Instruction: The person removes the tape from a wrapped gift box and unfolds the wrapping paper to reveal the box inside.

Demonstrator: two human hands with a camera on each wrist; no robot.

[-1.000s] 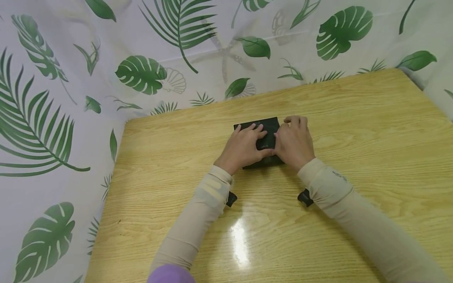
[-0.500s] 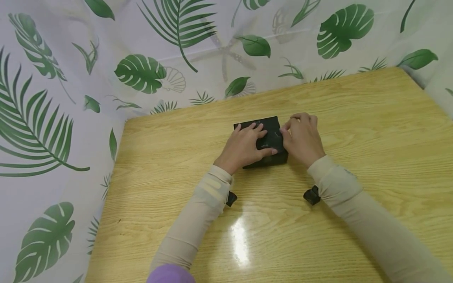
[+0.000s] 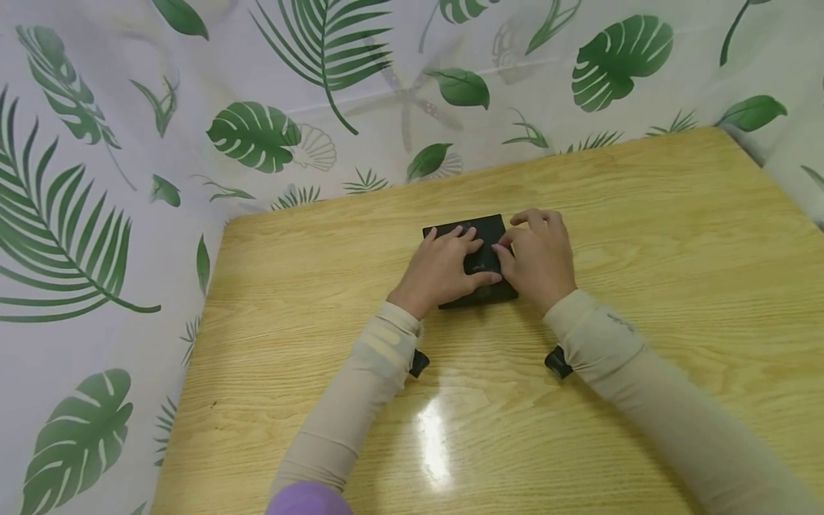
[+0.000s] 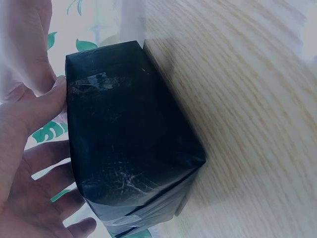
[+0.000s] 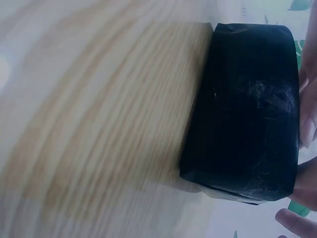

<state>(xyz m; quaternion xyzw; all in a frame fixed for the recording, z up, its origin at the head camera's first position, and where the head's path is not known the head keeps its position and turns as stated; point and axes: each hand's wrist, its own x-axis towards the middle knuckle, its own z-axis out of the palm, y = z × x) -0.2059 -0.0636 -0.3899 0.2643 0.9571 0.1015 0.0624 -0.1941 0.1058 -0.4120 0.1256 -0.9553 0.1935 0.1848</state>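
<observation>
A box wrapped in black plastic (image 3: 486, 229) lies on the wooden table, shiny strips of clear tape (image 4: 99, 81) across its front. My left hand (image 3: 438, 270) rests on its top, fingers spread over the left half and thumb along the front edge. At the right end of the top is my right hand (image 3: 539, 254), thumb and forefinger tips close together at the surface, other fingers bent and raised. I cannot tell if they pinch the wrapping. The right wrist view shows the box's front face (image 5: 242, 114) and creased, folded wrapping at its end.
The wooden table (image 3: 309, 343) extends around the box on all sides. A leaf-printed cloth (image 3: 386, 71) hangs behind and to the left. Small black wrist mounts (image 3: 558, 362) sit under both sleeves. A purple round thing (image 3: 309, 498) shows at the bottom edge.
My right hand slid right, toward and past the box's right edge, then came back left over its top. The left hand and the box have stayed in place.
</observation>
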